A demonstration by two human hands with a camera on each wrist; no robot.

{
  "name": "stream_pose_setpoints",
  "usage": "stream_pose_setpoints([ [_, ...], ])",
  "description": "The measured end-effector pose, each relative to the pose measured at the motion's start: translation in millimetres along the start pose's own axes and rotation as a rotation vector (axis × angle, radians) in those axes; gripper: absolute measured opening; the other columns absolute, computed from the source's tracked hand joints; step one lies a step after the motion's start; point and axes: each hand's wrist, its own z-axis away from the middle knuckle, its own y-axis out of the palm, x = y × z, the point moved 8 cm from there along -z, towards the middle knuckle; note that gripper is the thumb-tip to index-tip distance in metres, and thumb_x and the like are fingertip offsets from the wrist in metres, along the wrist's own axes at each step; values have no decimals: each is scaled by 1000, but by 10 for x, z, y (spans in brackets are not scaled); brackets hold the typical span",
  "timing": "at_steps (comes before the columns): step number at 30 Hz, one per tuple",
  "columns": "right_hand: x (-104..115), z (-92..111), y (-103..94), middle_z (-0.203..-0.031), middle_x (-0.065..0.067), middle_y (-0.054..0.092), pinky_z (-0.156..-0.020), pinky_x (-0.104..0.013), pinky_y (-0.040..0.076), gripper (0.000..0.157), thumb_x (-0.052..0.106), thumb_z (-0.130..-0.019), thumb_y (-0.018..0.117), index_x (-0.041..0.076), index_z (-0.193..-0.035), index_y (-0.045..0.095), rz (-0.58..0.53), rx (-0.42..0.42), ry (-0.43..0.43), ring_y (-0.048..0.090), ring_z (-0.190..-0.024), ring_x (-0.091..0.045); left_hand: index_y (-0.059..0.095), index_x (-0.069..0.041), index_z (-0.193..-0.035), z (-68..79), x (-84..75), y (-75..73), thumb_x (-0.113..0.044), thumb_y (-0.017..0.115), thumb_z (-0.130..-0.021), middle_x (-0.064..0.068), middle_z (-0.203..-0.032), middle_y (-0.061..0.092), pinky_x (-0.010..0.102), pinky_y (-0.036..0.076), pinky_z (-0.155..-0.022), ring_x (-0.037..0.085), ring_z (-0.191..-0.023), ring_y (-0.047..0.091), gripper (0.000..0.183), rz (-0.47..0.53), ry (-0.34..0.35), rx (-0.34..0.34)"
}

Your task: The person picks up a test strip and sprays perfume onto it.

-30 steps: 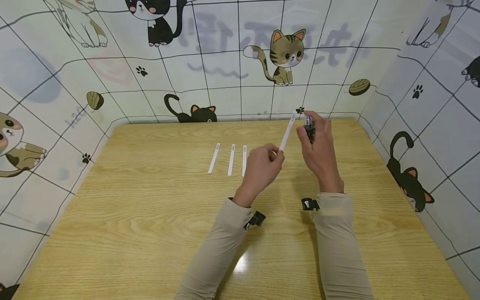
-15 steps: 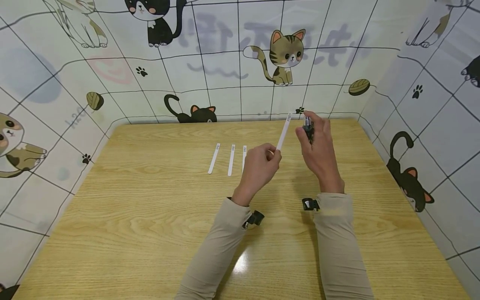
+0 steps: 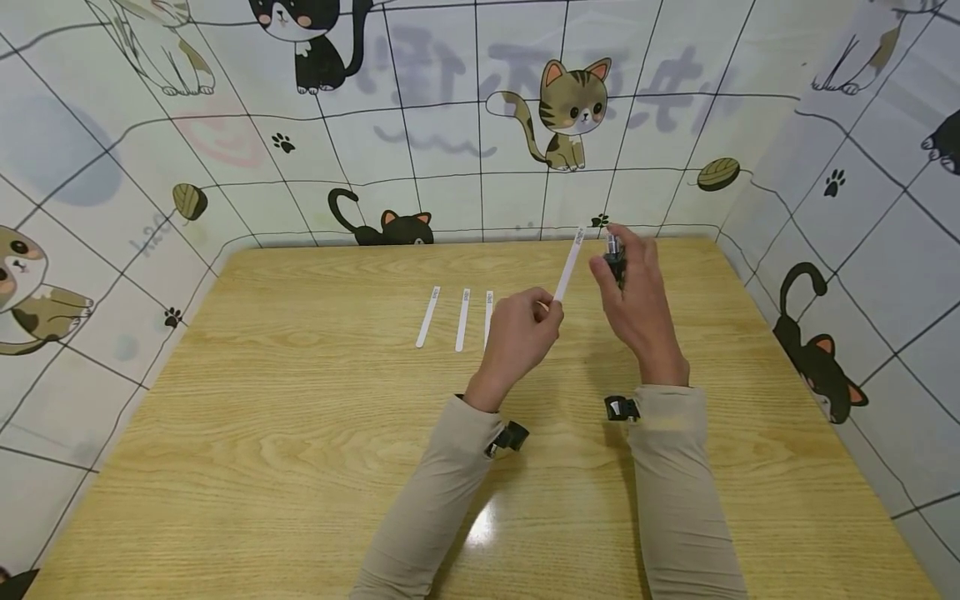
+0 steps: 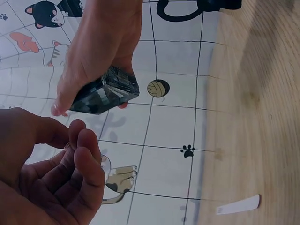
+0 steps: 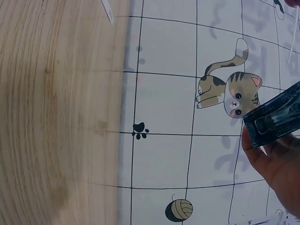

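In the head view my left hand (image 3: 519, 337) pinches a white paper scent strip (image 3: 569, 263) by its lower end. The strip slants up and to the right, printed end on top. My right hand (image 3: 643, 308) grips a dark glass perfume bottle (image 3: 615, 265) with a silver spray top, forefinger up at that top. Bottle and strip are a small gap apart, both above the table. The left wrist view shows the faceted bottle (image 4: 105, 93) from below; the right wrist view shows its base (image 5: 274, 117). Whether the sprayer is pressed down cannot be told.
Three more white strips lie on the wooden table (image 3: 300, 467): a left strip (image 3: 428, 317), a middle strip (image 3: 462, 320), and a right strip (image 3: 489, 317) partly behind my left hand. A cat-printed cloth (image 3: 450, 142) encloses the back and sides.
My left hand has shifted slightly left with the scent strip, widening the gap to the bottle. The right hand with the perfume bottle has barely moved.
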Motion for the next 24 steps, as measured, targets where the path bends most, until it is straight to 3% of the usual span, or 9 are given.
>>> stream_pose_setpoints([
  [3, -81, -6, -27, -146, -25, 37, -98, -63, 43, 69, 50, -105, 51, 28, -163, 22, -43, 7, 39, 50, -110, -41, 71, -1, -106, -39, 149, 34, -15, 56, -104, 5, -68, 71, 21, 39, -41, 11, -50, 62, 21, 70, -54, 16],
  [6, -180, -8, -70, -152, -23, 35, -103, -64, 44, 80, 47, -101, 61, 28, -164, 15, -90, 26, 93, 51, -122, -42, 71, -2, -107, -68, 339, 102, -16, 57, -104, 13, -76, 74, 22, 46, -46, 17, -58, 68, 20, 207, -153, 45],
  [9, -290, 5, -113, -154, -22, 35, -105, -62, 46, 88, 44, -98, 68, 25, -164, 13, -113, 59, 142, 51, -128, -44, 73, -4, -107, -77, 548, 181, -18, 59, -104, 17, -93, 74, 32, 58, -59, 25, -71, 72, 20, 335, -276, 56],
  [12, -411, 30, -172, -153, -22, 40, -108, -61, 43, 89, 40, -96, 71, 21, -164, 17, -85, 84, 168, 50, -130, -45, 75, -2, -109, -75, 714, 237, -19, 62, -103, 23, -105, 69, 43, 61, -69, 31, -77, 68, 22, 412, -370, 52],
  [13, -453, 40, -191, -153, -22, 41, -109, -61, 41, 88, 40, -96, 72, 20, -163, 19, -69, 94, 176, 49, -131, -45, 75, 0, -110, -74, 758, 254, -18, 63, -103, 24, -106, 68, 44, 61, -71, 26, -75, 66, 23, 430, -397, 49],
  [17, -622, 88, -202, -153, -22, 44, -106, -63, 40, 88, 42, -94, 73, 14, -162, 24, 6, 169, 222, 46, -133, -43, 73, 4, -112, -77, 867, 316, -14, 66, -101, 27, -104, 70, 37, 63, -73, 20, -69, 65, 23, 450, -446, 52],
  [22, -810, 136, -104, -155, -21, 43, -102, -64, 44, 91, 48, -93, 73, 14, -162, 24, 31, 273, 302, 46, -137, -41, 72, 5, -107, -60, 936, 418, -9, 71, -97, 27, -101, 74, 45, 63, -79, 37, -78, 74, 17, 423, -464, 56],
  [24, -856, 142, -74, -155, -21, 43, -102, -64, 45, 90, 46, -93, 75, 14, -161, 25, 34, 290, 314, 46, -138, -41, 72, 5, -104, -50, 962, 469, -9, 71, -97, 27, -98, 75, 44, 64, -77, 37, -81, 75, 16, 410, -470, 59],
])
